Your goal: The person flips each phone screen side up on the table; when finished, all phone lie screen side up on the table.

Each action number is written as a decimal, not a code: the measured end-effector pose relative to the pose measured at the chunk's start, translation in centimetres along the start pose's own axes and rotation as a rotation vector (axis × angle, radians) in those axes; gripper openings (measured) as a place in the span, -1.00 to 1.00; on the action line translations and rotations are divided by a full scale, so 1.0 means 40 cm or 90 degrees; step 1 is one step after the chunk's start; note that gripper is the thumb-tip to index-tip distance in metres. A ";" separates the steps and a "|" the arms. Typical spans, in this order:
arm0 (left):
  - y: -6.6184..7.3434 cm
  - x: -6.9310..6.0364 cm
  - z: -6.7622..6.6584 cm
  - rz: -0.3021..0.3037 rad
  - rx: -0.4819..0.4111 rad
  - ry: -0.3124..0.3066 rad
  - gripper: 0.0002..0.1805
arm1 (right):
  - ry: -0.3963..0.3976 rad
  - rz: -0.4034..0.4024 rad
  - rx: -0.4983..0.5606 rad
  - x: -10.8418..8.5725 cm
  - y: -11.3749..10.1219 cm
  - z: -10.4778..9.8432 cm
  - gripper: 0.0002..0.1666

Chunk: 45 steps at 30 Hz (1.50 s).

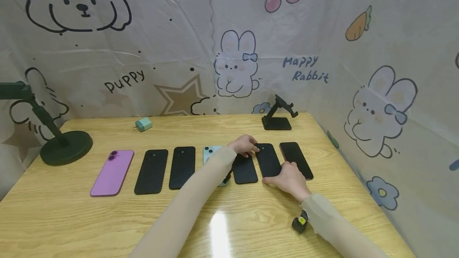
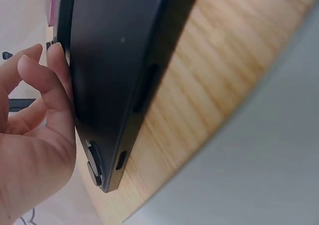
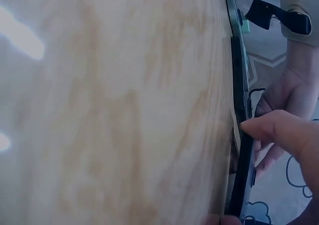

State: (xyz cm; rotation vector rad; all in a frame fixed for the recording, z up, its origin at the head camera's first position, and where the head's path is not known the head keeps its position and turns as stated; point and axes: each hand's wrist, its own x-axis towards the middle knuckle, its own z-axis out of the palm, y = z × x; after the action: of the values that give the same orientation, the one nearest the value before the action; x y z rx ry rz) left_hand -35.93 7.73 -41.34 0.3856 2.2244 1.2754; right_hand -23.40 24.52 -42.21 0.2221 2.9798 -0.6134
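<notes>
A black phone [image 1: 269, 161] lies back up on the wooden table, between my two hands. My right hand [image 1: 289, 178] holds its near end, thumb at the lower left corner and fingers along the right edge; the right wrist view shows the thumb [image 3: 266, 125] against the phone's dark edge. At the far left corner of the same phone, my left hand [image 1: 245, 145] touches with loosely bent fingers. Beneath that hand lies another dark phone [image 1: 245, 171], its top hidden. A dark phone [image 2: 112, 60] fills much of the left wrist view, beside the bent fingers.
Right of the hands lies a dark phone with a reddish edge [image 1: 297, 160]. Leftward are a light blue phone [image 1: 209, 151], partly behind my left sleeve, two black phones [image 1: 182, 167] and a purple phone [image 1: 112, 173]. Behind stand a phone stand [image 1: 277, 123], a charger [image 1: 144, 124] and a green lamp base [image 1: 66, 148].
</notes>
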 end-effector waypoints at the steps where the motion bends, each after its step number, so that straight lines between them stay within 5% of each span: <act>1: 0.000 -0.002 -0.002 0.000 -0.016 -0.004 -0.47 | 0.000 -0.001 0.007 -0.001 0.001 0.001 0.05; 8: -0.006 -0.005 -0.010 0.012 -0.088 -0.022 -0.46 | 0.005 -0.004 0.059 -0.012 0.004 0.000 0.08; 20: -0.007 -0.011 -0.005 0.053 -0.111 0.003 -0.54 | 0.014 -0.022 0.162 -0.019 0.026 0.001 0.01; 35: -0.009 0.011 0.005 0.081 -0.146 0.062 -0.57 | -0.042 -0.026 0.362 -0.042 0.028 -0.007 -0.24; 45: -0.008 0.018 0.007 0.087 -0.168 0.046 -0.58 | -0.059 -0.060 0.420 -0.049 0.031 -0.006 -0.31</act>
State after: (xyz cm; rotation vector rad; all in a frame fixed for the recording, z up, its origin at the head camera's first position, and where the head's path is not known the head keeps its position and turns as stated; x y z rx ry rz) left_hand -36.33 8.13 -41.94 0.4006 2.0803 1.6552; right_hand -21.29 25.49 -42.23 0.0894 2.6039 -1.5507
